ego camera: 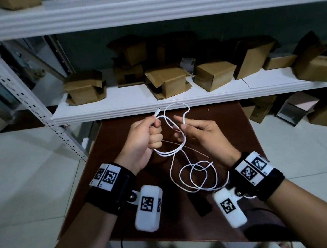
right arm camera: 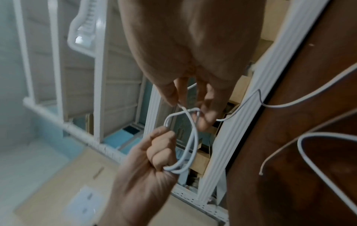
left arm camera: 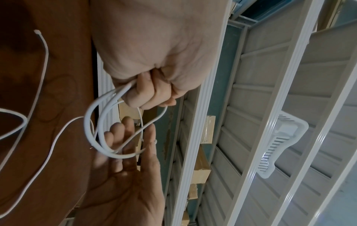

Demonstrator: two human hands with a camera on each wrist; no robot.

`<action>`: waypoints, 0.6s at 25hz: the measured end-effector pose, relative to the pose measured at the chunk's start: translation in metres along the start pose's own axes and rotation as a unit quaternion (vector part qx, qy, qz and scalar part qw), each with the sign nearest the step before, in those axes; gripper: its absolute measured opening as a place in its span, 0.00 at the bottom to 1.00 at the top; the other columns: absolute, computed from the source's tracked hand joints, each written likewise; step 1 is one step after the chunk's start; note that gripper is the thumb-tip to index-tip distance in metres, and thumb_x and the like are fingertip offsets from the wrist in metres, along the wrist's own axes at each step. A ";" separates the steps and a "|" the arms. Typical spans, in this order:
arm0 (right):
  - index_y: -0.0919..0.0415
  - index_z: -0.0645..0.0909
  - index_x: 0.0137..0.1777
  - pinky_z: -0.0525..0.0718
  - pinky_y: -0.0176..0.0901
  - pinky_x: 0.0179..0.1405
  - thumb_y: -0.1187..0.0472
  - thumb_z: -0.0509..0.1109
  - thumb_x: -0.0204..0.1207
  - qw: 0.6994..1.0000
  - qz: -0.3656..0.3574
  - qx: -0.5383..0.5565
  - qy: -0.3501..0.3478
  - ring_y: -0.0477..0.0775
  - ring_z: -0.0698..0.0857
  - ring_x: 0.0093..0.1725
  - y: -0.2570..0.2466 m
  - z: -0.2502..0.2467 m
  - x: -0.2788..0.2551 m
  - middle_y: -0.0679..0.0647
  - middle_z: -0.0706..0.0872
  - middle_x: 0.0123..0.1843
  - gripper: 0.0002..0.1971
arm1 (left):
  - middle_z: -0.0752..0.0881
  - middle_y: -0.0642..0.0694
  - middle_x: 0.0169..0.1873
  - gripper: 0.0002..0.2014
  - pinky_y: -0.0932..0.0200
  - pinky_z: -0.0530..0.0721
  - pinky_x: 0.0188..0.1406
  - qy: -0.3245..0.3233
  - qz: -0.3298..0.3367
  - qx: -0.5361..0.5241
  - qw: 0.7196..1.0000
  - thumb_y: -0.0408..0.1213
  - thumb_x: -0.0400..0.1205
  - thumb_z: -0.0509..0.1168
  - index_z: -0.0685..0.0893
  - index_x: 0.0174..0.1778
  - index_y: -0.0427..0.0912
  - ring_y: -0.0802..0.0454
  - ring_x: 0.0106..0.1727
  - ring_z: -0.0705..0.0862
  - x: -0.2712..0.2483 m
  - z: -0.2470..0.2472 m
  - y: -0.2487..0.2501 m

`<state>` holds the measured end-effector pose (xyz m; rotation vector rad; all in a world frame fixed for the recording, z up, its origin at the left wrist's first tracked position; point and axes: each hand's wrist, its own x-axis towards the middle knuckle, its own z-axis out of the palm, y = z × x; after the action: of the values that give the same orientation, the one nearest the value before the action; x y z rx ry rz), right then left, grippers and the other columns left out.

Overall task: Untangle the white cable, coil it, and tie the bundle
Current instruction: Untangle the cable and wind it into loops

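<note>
The thin white cable (ego camera: 198,176) lies partly in loose crossed loops on the brown table (ego camera: 231,127). My left hand (ego camera: 155,130) is a fist round two coiled turns (left arm camera: 100,122), and the plug end (ego camera: 158,110) sticks up above it. My right hand (ego camera: 181,123), close to the right of it, pinches the cable (right arm camera: 190,116) between thumb and fingers, its index finger pointing up. An upper loop (ego camera: 178,105) arches between both hands. A thin brownish tie strip (ego camera: 191,150) lies on the table beneath them.
A white shelf (ego camera: 157,105) with several cardboard boxes (ego camera: 213,75) runs just beyond the table's far edge. A perforated metal upright (ego camera: 33,110) slants at the left. A dark flat object (ego camera: 200,204) lies on the table between my wrists. More boxes stand on the floor at the right.
</note>
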<state>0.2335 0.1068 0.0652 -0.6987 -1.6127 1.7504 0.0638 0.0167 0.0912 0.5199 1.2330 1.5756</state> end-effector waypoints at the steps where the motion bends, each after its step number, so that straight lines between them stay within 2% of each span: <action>1: 0.62 0.85 0.73 0.90 0.49 0.56 0.68 0.69 0.87 0.997 0.036 0.068 -0.019 0.57 0.90 0.47 -0.004 0.001 -0.002 0.67 0.92 0.52 0.17 | 0.60 0.56 0.21 0.17 0.67 0.53 0.12 -0.001 -0.003 -0.006 1.000 0.34 0.92 0.54 0.71 0.35 0.43 0.64 0.16 0.56 0.001 0.000 0.001; 2: 0.65 0.83 0.75 0.92 0.45 0.49 0.68 0.67 0.87 0.992 0.055 0.109 -0.028 0.57 0.90 0.43 -0.007 0.002 -0.003 0.69 0.92 0.50 0.17 | 0.60 0.56 0.21 0.17 0.67 0.53 0.12 -0.002 -0.006 -0.010 1.000 0.35 0.92 0.54 0.71 0.35 0.43 0.64 0.16 0.56 0.001 -0.001 0.002; 4: 0.70 0.80 0.76 0.85 0.37 0.35 0.69 0.64 0.88 0.991 0.053 0.122 -0.028 0.51 0.86 0.34 -0.011 0.003 -0.005 0.64 0.90 0.43 0.18 | 0.59 0.55 0.22 0.17 0.67 0.53 0.12 -0.011 -0.012 -0.011 1.000 0.35 0.92 0.54 0.71 0.35 0.43 0.64 0.16 0.56 0.000 0.000 0.002; 6: 0.75 0.79 0.74 0.74 0.37 0.30 0.72 0.60 0.89 0.991 0.036 0.123 -0.035 0.48 0.77 0.28 -0.010 0.005 -0.004 0.58 0.84 0.37 0.17 | 0.59 0.55 0.22 0.18 0.68 0.53 0.12 -0.021 -0.017 0.001 1.000 0.35 0.93 0.54 0.71 0.35 0.43 0.63 0.16 0.56 -0.002 0.003 0.000; 9: 0.78 0.79 0.71 0.68 0.39 0.27 0.73 0.56 0.86 0.991 0.033 0.112 -0.058 0.48 0.67 0.25 -0.008 0.009 -0.002 0.57 0.77 0.30 0.18 | 0.59 0.54 0.21 0.19 0.69 0.53 0.13 -0.025 -0.008 0.047 0.999 0.34 0.93 0.54 0.72 0.33 0.43 0.63 0.16 0.56 -0.003 0.008 -0.004; 11: 0.74 0.82 0.67 0.68 0.39 0.25 0.65 0.59 0.85 0.996 0.029 0.049 -0.070 0.50 0.67 0.25 -0.009 0.012 -0.004 0.54 0.76 0.27 0.18 | 0.59 0.53 0.21 0.19 0.70 0.53 0.15 -0.022 0.004 0.081 0.996 0.32 0.92 0.54 0.72 0.32 0.42 0.62 0.17 0.55 -0.003 0.009 -0.007; 13: 0.65 0.86 0.61 0.68 0.41 0.26 0.55 0.64 0.86 0.997 0.016 -0.021 -0.075 0.51 0.68 0.28 -0.009 0.013 -0.007 0.51 0.75 0.27 0.16 | 0.60 0.51 0.21 0.20 0.70 0.53 0.18 -0.017 0.022 0.117 0.993 0.30 0.92 0.54 0.72 0.32 0.42 0.60 0.17 0.55 -0.003 0.011 -0.011; 15: 0.60 0.86 0.57 0.69 0.40 0.26 0.52 0.67 0.88 0.995 -0.001 -0.076 -0.062 0.48 0.72 0.28 -0.007 0.013 -0.010 0.50 0.77 0.28 0.12 | 0.61 0.50 0.22 0.20 0.71 0.54 0.19 -0.014 0.038 0.148 0.988 0.29 0.91 0.54 0.73 0.31 0.41 0.60 0.17 0.56 -0.004 0.014 -0.015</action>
<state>0.2310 0.0909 0.0731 -0.6697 -1.8453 1.7131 0.0837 0.0190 0.0837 0.7844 1.4494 1.4495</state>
